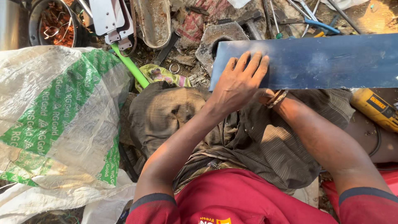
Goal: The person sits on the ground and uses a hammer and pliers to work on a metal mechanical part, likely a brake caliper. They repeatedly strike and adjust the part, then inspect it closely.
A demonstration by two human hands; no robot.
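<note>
Head view: left hand (238,83) pressed flat and open on the long dark-blue metal sheet (323,60) across the lap, right hand (265,96) tucked under so can't tell its grip, bare edge could slice fingers if it slips.

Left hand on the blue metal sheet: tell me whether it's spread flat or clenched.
Spread flat. The left hand lies palm-down with fingers extended on the blue metal sheet, across the lap.

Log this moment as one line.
left hand: flat on blue metal sheet | right hand: hidden under sheet | yellow power tool: idle at right
</note>
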